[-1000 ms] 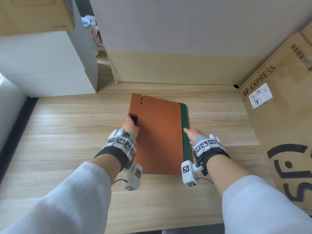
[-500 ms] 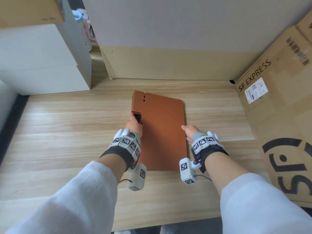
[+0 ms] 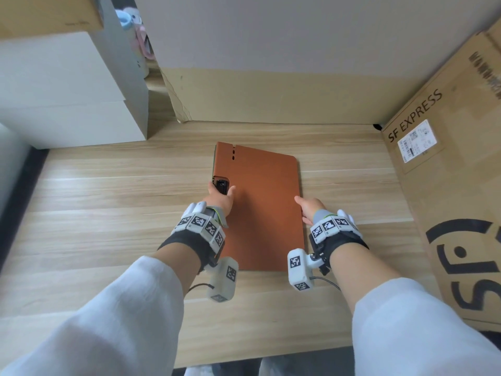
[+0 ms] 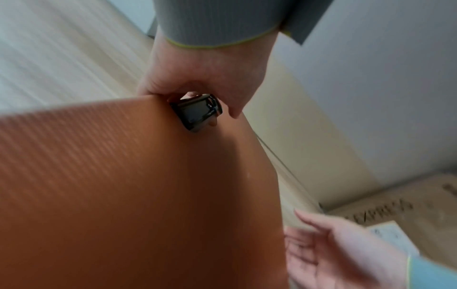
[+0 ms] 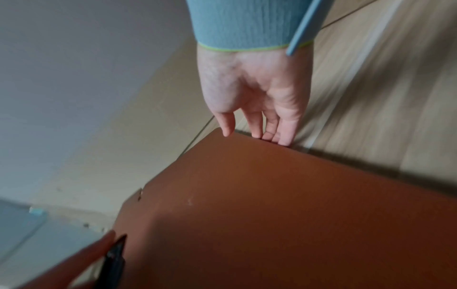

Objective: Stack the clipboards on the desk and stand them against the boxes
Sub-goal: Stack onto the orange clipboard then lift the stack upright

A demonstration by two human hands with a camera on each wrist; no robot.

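An orange-brown clipboard [image 3: 260,210] lies flat on the wooden desk [image 3: 108,199], on top of a green clipboard of which only a thin strip [image 3: 214,162] shows at the far left edge. My left hand [image 3: 221,198] grips the stack's left edge at the black clip [image 3: 221,185], thumb on top. The left wrist view shows the fingers curled round the clip [image 4: 197,113]. My right hand [image 3: 309,210] is at the right edge. In the right wrist view its straight fingertips [image 5: 279,136] touch that edge of the orange board [image 5: 272,215].
A large SF EXPRESS cardboard box [image 3: 447,185] stands along the desk's right side. Another cardboard box [image 3: 271,99] closes off the back. White boxes [image 3: 67,104] are stacked at the back left. Bare desk lies left of the clipboards and in front of them.
The green strip that showed along the orange clipboard's right side has disappeared under it; the two boards now line up. Both hands stay at the stack's edges.
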